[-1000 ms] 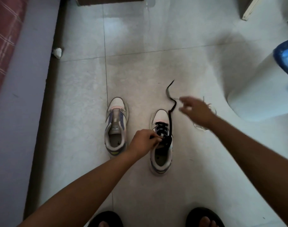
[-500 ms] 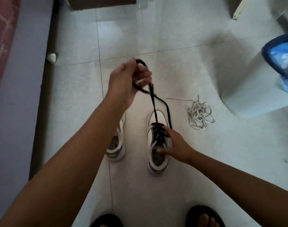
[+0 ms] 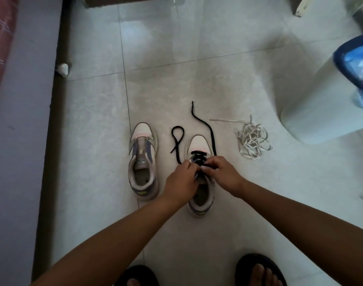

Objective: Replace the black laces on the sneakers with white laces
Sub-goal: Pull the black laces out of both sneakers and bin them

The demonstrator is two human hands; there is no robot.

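Observation:
Two pale sneakers stand side by side on the tiled floor. The left sneaker [image 3: 143, 159] has no lace in it. The right sneaker [image 3: 199, 145] still carries a black lace [image 3: 211, 133] through its lower eyelets, and both loose ends trail on the floor past the toe. My left hand [image 3: 181, 180] and my right hand [image 3: 219, 174] meet over the middle of this shoe, fingers curled and pinching the black lace at the eyelets. A tangle of white laces [image 3: 252, 142] lies to the right of the shoes.
A white bin with a blue rim [image 3: 321, 100] stands at the right. A dark skirting and grey bed edge [image 3: 21, 141] run along the left, with a small white lump [image 3: 62, 69] beside them. My feet in black sandals [image 3: 259, 271] are at the bottom.
My left hand has come down from holding the black lace high and dropped its end on the floor. Both hands now pinch the lace at the right shoe's eyelets.

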